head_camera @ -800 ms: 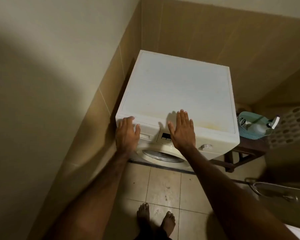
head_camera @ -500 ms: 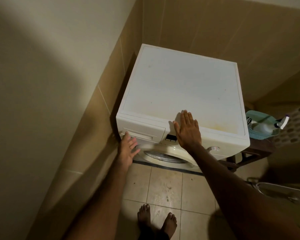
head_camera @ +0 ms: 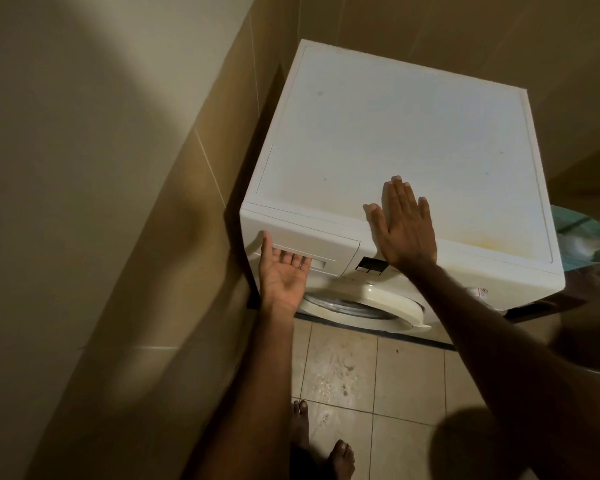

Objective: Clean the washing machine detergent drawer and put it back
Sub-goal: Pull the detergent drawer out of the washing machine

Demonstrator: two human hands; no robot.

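White washer (head_camera: 395,140) front edge is pressed by flat right hand (head_camera: 404,226); left hand (head_camera: 284,271) fingers (head_camera: 293,252) are hooked under closed drawer (head_camera: 312,242) recess, wall just beside.

The left hand (head_camera: 284,271), palm up at centre left, curls its fingertips out of sight. The right hand (head_camera: 404,226) lies flat, fingers straight, mid-frame; both arms are extended.

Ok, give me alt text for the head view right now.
A left hand, palm up, hooks its fingers into the handle recess of a white washing machine's closed detergent drawer. The right hand presses flat on the machine's top near the front edge.
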